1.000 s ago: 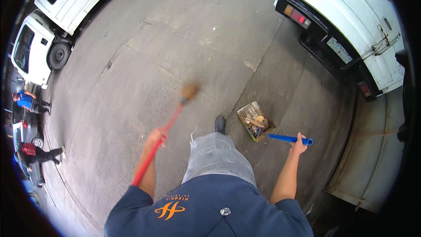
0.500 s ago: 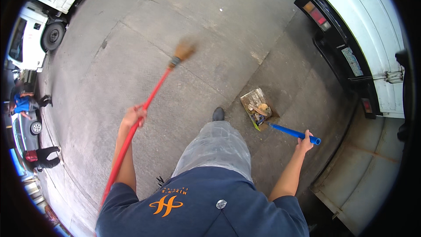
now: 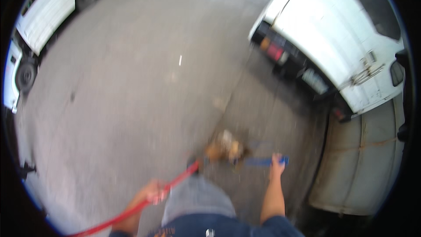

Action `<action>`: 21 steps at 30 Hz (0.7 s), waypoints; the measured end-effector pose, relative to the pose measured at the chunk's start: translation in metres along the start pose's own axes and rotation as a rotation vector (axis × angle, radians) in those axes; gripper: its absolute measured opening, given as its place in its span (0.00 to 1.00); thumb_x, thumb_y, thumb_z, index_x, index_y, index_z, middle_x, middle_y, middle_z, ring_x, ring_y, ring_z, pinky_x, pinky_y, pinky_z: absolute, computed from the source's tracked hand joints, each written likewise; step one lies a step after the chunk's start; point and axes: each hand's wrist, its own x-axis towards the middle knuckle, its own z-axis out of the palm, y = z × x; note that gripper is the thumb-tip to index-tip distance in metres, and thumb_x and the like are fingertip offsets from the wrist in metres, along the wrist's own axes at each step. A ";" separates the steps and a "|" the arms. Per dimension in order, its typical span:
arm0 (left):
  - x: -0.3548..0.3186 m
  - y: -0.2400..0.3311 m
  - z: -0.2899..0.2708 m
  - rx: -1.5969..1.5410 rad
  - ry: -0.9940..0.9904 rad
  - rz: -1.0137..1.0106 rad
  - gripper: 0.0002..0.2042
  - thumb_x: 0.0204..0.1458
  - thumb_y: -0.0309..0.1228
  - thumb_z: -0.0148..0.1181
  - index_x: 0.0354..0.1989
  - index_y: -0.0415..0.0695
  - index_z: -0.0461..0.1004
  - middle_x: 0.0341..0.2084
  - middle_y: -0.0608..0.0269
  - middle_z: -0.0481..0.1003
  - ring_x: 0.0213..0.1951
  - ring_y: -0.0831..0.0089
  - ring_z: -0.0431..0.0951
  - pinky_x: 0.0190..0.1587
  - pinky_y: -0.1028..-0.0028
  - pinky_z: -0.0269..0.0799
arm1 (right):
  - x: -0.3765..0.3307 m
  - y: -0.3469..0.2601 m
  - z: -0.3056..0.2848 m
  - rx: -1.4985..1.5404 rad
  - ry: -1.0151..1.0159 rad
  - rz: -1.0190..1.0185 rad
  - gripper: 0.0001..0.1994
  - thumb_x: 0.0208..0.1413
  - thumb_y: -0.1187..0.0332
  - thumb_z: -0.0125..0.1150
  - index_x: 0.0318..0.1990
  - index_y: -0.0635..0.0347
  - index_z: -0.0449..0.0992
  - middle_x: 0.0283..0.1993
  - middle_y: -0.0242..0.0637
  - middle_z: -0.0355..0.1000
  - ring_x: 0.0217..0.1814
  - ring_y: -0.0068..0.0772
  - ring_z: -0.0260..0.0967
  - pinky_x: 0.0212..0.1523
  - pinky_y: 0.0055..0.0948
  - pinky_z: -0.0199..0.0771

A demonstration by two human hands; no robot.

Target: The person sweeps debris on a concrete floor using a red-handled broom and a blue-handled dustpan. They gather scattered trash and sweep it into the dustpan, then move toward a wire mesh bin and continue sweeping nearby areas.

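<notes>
My left hand [image 3: 155, 192] is closed round the red handle of a broom [image 3: 182, 177], which slants up and right across my legs. The broom's brown bristles [image 3: 214, 152] are at the left side of the dustpan's heap and blurred by motion. In my right hand [image 3: 277, 162] is the blue handle of a long-handled dustpan [image 3: 258, 162], held out to my right. Pale and brown litter [image 3: 229, 144] lies in the dustpan, too smeared to name piece by piece. The pan's edges are hard to make out.
A white vehicle's rear [image 3: 320, 44], with a dark bumper, stands ahead to the right. Beside it is a rusty pale metal panel [image 3: 346, 166]. White trucks [image 3: 57, 22] stand at the far left. A small white scrap [image 3: 180, 60] lies on the concrete floor [image 3: 118, 87].
The broom head has come from out ahead on the left to the dustpan's side, and my left hand has moved right and lower. The view has shifted forward and is blurred.
</notes>
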 end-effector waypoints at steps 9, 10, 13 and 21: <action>0.046 0.025 -0.075 0.077 0.202 0.199 0.31 0.53 0.22 0.63 0.66 0.33 0.60 0.21 0.59 0.75 0.15 0.73 0.72 0.16 0.70 0.68 | -0.006 0.036 -0.008 -0.141 0.165 0.039 0.14 0.44 0.81 0.70 0.36 0.56 0.73 0.33 0.30 0.72 0.34 0.26 0.72 0.35 0.30 0.72; 0.071 0.011 -0.070 0.031 0.239 0.216 0.30 0.53 0.22 0.63 0.65 0.33 0.61 0.21 0.60 0.75 0.15 0.73 0.72 0.16 0.70 0.68 | -0.008 0.043 -0.006 -0.124 0.157 0.013 0.13 0.45 0.80 0.70 0.36 0.56 0.73 0.32 0.30 0.71 0.35 0.26 0.71 0.36 0.30 0.72; 0.120 -0.037 -0.041 -0.026 0.211 0.135 0.26 0.52 0.23 0.64 0.61 0.36 0.66 0.21 0.60 0.75 0.15 0.73 0.72 0.15 0.69 0.67 | -0.024 0.052 -0.002 -0.121 0.180 -0.046 0.12 0.44 0.80 0.70 0.34 0.56 0.73 0.33 0.30 0.71 0.36 0.26 0.71 0.39 0.31 0.72; 0.055 -0.106 0.108 0.377 0.205 0.122 0.15 0.49 0.21 0.58 0.46 0.41 0.79 0.24 0.58 0.79 0.20 0.71 0.77 0.21 0.69 0.71 | -0.024 0.023 -0.034 0.010 0.066 0.053 0.15 0.49 0.74 0.73 0.42 0.59 0.74 0.42 0.33 0.75 0.42 0.28 0.73 0.45 0.33 0.76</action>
